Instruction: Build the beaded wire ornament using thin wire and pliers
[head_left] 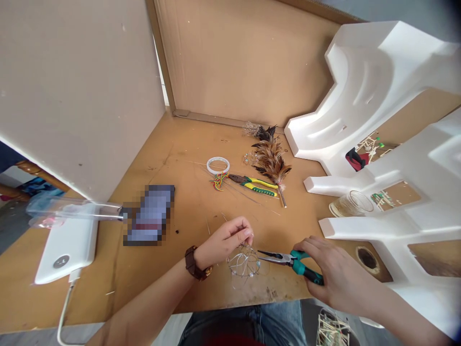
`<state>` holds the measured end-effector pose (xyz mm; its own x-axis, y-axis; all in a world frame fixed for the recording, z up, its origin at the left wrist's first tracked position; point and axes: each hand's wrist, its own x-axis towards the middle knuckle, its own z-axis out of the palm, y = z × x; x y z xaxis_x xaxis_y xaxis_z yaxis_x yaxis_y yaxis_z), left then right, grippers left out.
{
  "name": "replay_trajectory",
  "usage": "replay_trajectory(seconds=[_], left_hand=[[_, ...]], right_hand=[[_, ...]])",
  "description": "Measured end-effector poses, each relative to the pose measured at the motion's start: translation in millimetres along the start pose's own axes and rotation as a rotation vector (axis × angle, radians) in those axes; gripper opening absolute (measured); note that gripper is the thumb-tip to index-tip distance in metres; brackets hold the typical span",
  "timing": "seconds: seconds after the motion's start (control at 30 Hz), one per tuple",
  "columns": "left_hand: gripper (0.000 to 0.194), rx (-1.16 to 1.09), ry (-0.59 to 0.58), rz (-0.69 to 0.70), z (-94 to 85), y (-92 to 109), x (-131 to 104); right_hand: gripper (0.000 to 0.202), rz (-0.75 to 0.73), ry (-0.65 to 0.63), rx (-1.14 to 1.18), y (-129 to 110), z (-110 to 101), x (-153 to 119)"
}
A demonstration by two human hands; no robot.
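Near the front edge of the table, my left hand (230, 240) pinches the upper rim of a round wire ornament (245, 264), a bent-wire ring with looped strands and a few small pale beads. On the right, my right hand (333, 271) is wrapped round the teal and black handles of needle-nose pliers (286, 260). Their jaws are slightly parted and point left, with the tips close to the ornament's right side. Whether the tips touch the wire I cannot tell.
Beyond my hands lie yellow-green combination pliers (252, 184), a white ring (218, 166) with coloured thread, and a brown feather bundle (272, 158). A blurred phone (153, 211) and white power bank (68, 240) lie left. White foam pieces (360, 72) and a glass jar (351, 204) stand right.
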<state>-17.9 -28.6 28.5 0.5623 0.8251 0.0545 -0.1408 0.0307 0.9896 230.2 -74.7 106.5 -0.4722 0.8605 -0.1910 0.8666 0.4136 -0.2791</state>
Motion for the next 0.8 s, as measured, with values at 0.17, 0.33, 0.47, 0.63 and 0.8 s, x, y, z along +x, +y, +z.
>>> replay_trajectory(seconds=[0.17,0.33,0.47,0.63,0.8], left_hand=[[0.025,-0.012,-0.012,0.011,0.5,-0.3,-0.5],[0.024,-0.020,-0.019,0.009,1.1,-0.3,-0.8],[0.025,-0.006,-0.019,0.016,1.3,0.4,-1.2],[0.025,-0.006,-0.021,0.007,1.3,-0.1,-1.2],[0.025,-0.015,-0.021,0.004,1.2,-0.6,-0.9]], right_hand=[[0.038,-0.002,0.016,-0.056,-3.3,2.5,-0.8],[0.036,0.009,0.006,-0.046,-4.6,3.9,-0.8],[0.036,0.005,0.009,-0.022,-3.9,5.4,-0.1],[0.038,0.027,-0.005,0.018,-2.2,6.7,0.8],[0.033,0.069,-0.056,0.077,-4.9,8.3,2.5]])
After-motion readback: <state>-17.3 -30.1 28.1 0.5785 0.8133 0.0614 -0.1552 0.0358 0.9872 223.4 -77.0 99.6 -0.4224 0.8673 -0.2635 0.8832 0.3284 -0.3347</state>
